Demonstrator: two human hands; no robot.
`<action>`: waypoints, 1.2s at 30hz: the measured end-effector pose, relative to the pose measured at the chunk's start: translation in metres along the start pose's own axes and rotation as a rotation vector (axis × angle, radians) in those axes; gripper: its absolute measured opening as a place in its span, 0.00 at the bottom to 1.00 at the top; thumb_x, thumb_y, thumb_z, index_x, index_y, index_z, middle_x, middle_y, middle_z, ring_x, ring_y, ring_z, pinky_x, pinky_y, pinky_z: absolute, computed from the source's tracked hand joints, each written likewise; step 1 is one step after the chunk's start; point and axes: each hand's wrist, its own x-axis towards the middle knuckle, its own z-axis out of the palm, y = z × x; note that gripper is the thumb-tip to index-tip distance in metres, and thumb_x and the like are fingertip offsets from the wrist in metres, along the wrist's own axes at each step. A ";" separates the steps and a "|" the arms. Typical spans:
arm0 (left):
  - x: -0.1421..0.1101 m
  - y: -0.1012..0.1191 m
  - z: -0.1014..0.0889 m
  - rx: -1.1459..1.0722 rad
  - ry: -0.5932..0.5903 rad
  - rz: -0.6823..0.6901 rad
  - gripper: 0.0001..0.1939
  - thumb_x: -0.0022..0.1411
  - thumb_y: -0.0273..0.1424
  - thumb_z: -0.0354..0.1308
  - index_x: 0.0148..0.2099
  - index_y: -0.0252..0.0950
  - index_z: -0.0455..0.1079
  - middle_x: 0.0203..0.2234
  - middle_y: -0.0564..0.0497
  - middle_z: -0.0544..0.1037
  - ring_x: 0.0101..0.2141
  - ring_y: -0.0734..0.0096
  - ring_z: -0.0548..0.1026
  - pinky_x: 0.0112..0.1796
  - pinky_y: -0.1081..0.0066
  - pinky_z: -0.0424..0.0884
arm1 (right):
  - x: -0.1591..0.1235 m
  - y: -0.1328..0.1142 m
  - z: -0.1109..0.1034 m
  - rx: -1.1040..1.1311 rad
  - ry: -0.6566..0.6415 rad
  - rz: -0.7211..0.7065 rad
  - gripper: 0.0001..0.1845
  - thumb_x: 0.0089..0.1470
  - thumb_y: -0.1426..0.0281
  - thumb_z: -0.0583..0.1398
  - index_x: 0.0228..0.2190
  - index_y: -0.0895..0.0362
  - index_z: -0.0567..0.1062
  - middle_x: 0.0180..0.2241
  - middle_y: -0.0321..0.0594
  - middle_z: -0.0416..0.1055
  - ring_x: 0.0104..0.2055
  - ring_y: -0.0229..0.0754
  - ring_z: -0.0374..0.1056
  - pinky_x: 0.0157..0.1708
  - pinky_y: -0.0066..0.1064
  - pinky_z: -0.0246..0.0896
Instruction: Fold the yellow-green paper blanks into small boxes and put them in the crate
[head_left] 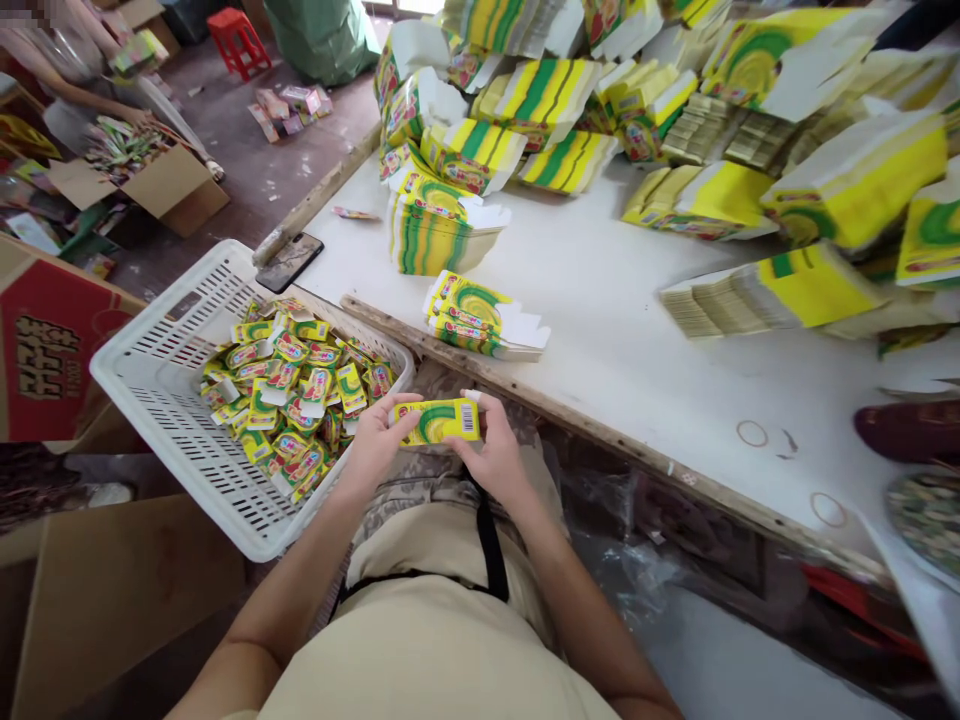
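Observation:
Both my hands hold one small yellow and green carton (pixel 439 421) with a barcode on its right end, just above my lap. My left hand (pixel 377 440) pinches its left end and my right hand (pixel 491 450) grips its right end, fingers curled. To the left, a white plastic basket (pixel 161 400) holds several folded cartons of the same print. A short stack of flat carton blanks (pixel 480 315) lies on the white table (pixel 622 330) right in front of my hands.
Big piles of flat yellow-green blanks (pixel 675 110) cover the far table. A phone (pixel 289 262) lies at the table corner. A red printed box (pixel 45 340) stands left. Another person (pixel 82 80) sits by an open cardboard box (pixel 150 175), near a red stool (pixel 238 40).

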 end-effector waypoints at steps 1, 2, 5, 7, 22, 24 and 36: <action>-0.001 0.001 -0.002 0.021 -0.003 0.004 0.20 0.52 0.40 0.67 0.44 0.33 0.75 0.29 0.50 0.79 0.28 0.71 0.76 0.32 0.72 0.72 | 0.000 -0.001 0.002 -0.005 -0.002 -0.006 0.31 0.56 0.64 0.64 0.57 0.53 0.60 0.53 0.51 0.65 0.57 0.52 0.64 0.56 0.49 0.63; -0.001 0.002 -0.005 0.045 0.001 0.018 0.20 0.52 0.40 0.66 0.44 0.34 0.74 0.29 0.50 0.79 0.28 0.71 0.75 0.33 0.71 0.72 | 0.001 -0.002 0.002 -0.008 -0.015 -0.022 0.33 0.54 0.63 0.64 0.58 0.53 0.60 0.54 0.51 0.64 0.57 0.52 0.63 0.56 0.48 0.63; 0.000 0.009 -0.030 0.202 0.175 0.184 0.17 0.56 0.40 0.63 0.45 0.35 0.74 0.31 0.51 0.76 0.30 0.70 0.74 0.36 0.69 0.72 | 0.014 -0.006 -0.007 0.003 -0.039 -0.061 0.40 0.51 0.59 0.67 0.60 0.53 0.57 0.57 0.52 0.63 0.54 0.52 0.67 0.54 0.47 0.66; 0.002 0.015 -0.059 0.400 0.442 0.374 0.14 0.58 0.38 0.61 0.44 0.37 0.75 0.33 0.51 0.74 0.35 0.68 0.73 0.43 0.65 0.71 | 0.034 -0.008 -0.020 -0.039 0.018 -0.068 0.34 0.54 0.60 0.65 0.58 0.54 0.60 0.53 0.50 0.68 0.50 0.51 0.70 0.52 0.46 0.67; 0.003 -0.016 -0.033 0.445 0.119 0.387 0.14 0.59 0.37 0.60 0.46 0.39 0.73 0.46 0.44 0.74 0.48 0.60 0.72 0.44 0.62 0.73 | 0.122 0.012 -0.040 -0.463 0.219 0.002 0.21 0.50 0.75 0.61 0.47 0.60 0.66 0.39 0.49 0.72 0.44 0.54 0.66 0.48 0.49 0.63; 0.003 -0.012 -0.014 0.286 -0.001 0.357 0.22 0.57 0.38 0.63 0.53 0.39 0.70 0.50 0.43 0.73 0.50 0.60 0.72 0.46 0.62 0.73 | 0.108 -0.001 -0.035 -0.305 0.252 -0.019 0.21 0.52 0.73 0.61 0.47 0.57 0.64 0.36 0.43 0.72 0.40 0.51 0.68 0.45 0.45 0.65; -0.004 0.007 0.032 -0.333 0.247 0.247 0.27 0.57 0.58 0.50 0.39 0.39 0.66 0.29 0.49 0.73 0.33 0.66 0.75 0.36 0.66 0.73 | -0.006 -0.051 0.036 0.599 -0.139 0.113 0.20 0.55 0.63 0.64 0.47 0.51 0.64 0.39 0.39 0.71 0.41 0.41 0.70 0.43 0.34 0.69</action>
